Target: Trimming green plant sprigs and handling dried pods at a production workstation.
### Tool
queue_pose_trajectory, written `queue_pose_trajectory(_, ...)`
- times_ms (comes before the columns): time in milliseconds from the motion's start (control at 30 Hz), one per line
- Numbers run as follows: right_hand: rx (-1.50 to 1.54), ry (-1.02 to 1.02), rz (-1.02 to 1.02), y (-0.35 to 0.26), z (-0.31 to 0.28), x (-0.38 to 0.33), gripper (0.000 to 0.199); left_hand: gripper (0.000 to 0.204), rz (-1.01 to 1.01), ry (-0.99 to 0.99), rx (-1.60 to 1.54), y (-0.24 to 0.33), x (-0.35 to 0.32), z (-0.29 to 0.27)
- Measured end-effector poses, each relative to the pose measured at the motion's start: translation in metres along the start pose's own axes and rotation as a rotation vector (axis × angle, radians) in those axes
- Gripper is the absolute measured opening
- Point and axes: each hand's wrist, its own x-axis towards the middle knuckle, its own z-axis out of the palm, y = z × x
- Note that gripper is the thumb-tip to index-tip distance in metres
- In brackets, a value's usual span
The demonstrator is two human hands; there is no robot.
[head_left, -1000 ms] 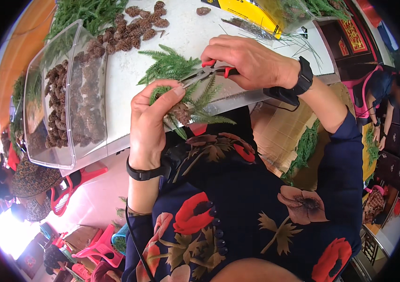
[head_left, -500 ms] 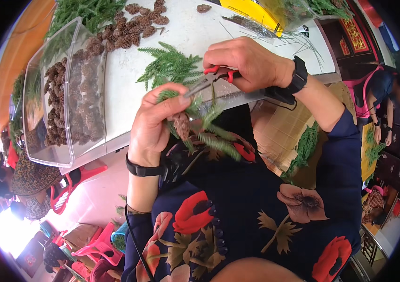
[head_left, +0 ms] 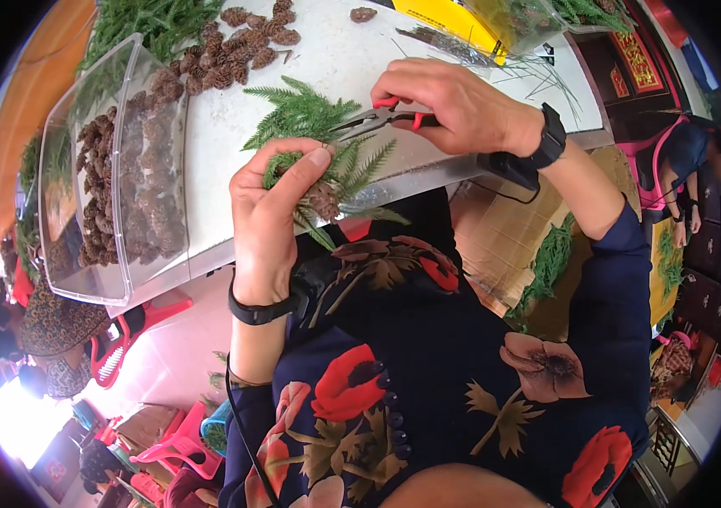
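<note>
Between the thumb and fingers of my left hand is a green artificial pine sprig. A brown pine cone hangs on it just below my thumb. My right hand grips red-handled pliers by their handles. The plier jaws look parted and sit just above my left thumb, close to the sprig's stem; whether they touch it I cannot tell. Behind them another green sprig lies on the white table.
A clear plastic bin of pine cones stands at the table's left. Loose pine cones and heaped greenery lie farther back. Thin wires are scattered near a yellow box. Below the right edge is cardboard. Other people sit around.
The pliers have moved up and left, away from the stem between my fingers, and their jaws have parted. My left hand has tilted and shifted slightly left with the sprig and cone.
</note>
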Motion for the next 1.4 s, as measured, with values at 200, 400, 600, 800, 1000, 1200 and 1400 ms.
queue_pose_trajectory(200,-0.041,0.005,-0.147,0.008,0.005,0.008,0.029,0.010,-0.250,-0.134,-0.245,-0.006,0.004,-0.012)
queue_pose_trajectory(400,-0.003,-0.024,-0.178,0.001,0.003,0.015,0.028,0.011,-0.394,-0.205,-0.436,-0.006,0.000,-0.010)
queue_pose_trajectory(600,0.011,0.003,-0.204,0.003,0.004,0.011,0.027,0.012,-0.466,-0.230,-0.521,-0.007,0.000,-0.006)
queue_pose_trajectory(800,0.018,-0.119,0.150,-0.013,0.005,-0.005,0.016,0.011,-0.210,-0.051,-0.150,-0.005,0.001,-0.002)
queue_pose_trajectory(1000,0.068,-0.188,0.344,-0.032,0.001,-0.006,0.016,0.011,0.005,0.105,0.014,-0.010,0.000,0.011)
queue_pose_trajectory(1200,0.074,-0.110,0.254,-0.019,-0.001,-0.011,0.018,0.011,-0.109,0.068,-0.131,-0.006,0.000,0.009)
queue_pose_trajectory(1400,0.077,-0.147,0.229,-0.022,0.001,-0.013,0.020,0.011,-0.169,0.026,-0.201,-0.009,-0.002,0.008)
